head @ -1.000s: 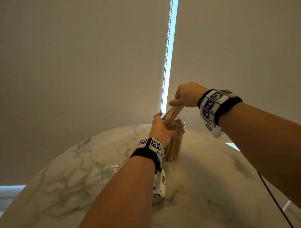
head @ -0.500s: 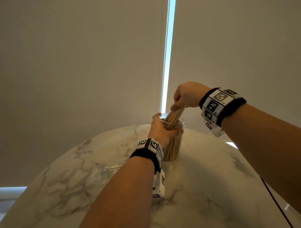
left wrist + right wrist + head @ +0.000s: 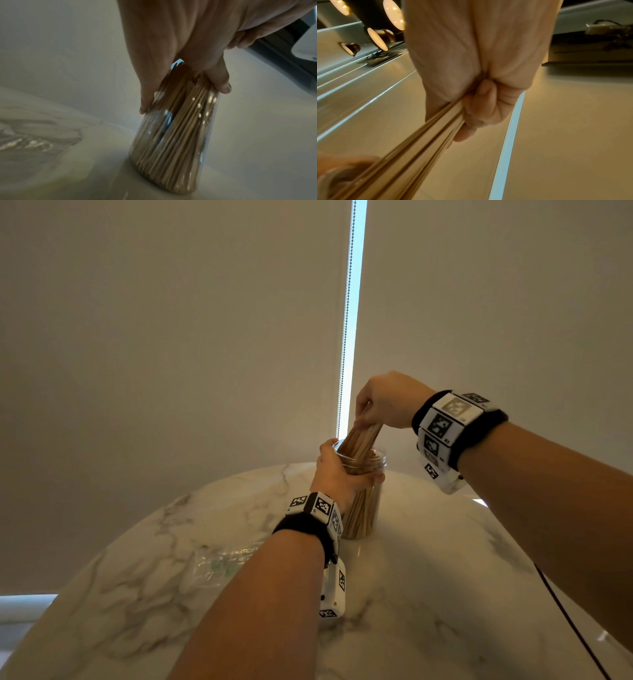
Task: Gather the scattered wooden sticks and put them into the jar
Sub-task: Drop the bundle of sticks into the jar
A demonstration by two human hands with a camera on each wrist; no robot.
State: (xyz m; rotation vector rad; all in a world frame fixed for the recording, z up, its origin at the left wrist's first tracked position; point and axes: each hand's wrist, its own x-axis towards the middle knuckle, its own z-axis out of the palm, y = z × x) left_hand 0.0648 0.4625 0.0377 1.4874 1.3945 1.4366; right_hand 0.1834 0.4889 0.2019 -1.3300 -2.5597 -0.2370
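A clear jar [image 3: 366,508] [image 3: 173,148] packed with wooden sticks stands on the marble table [image 3: 428,594]. My left hand [image 3: 337,474] [image 3: 180,65] grips the jar around its upper part. Above it, my right hand [image 3: 380,405] [image 3: 471,105] holds a bundle of wooden sticks [image 3: 361,438] [image 3: 412,152] by the top ends. The bundle slants down to the left, and its lower ends are inside the jar's mouth [image 3: 363,455].
A crumpled clear plastic bag [image 3: 222,563] lies on the table left of my left forearm. A dark cable [image 3: 565,614] runs off the table's right side. Closed blinds [image 3: 171,337] hang behind the table, with a bright gap [image 3: 351,320] between them.
My right hand has lowered and swung the bundle more upright, so the sticks have slid deeper into the jar. The left hand has kept its hold on the jar.
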